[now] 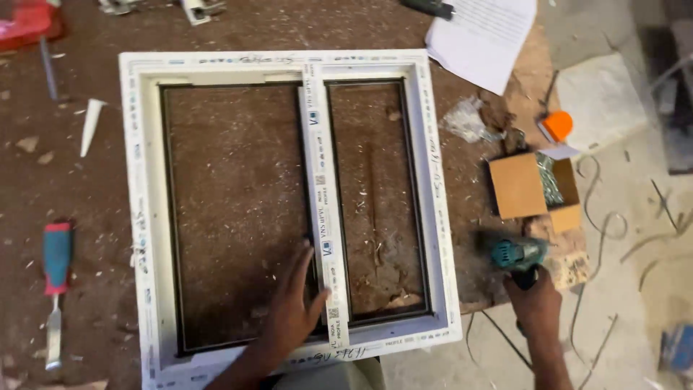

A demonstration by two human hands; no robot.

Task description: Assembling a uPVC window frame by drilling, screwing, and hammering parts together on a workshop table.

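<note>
A white plastic window frame (148, 209) lies flat on a brown worktable. A white centre bar (323, 195) runs down its opening, a little right of the middle. My left hand (292, 307) rests flat inside the frame, fingers spread, its thumb against the lower part of the bar. My right hand (535, 302) grips a teal power drill (518, 254) just past the frame's lower right corner, near the table's edge.
A chisel with a red and teal handle (56, 263) lies at the left. An open cardboard box of screws (535, 186), an orange object (557, 125), a plastic bag (465, 119) and paper sheets (482, 36) sit at the right. A white nozzle (90, 124) lies upper left.
</note>
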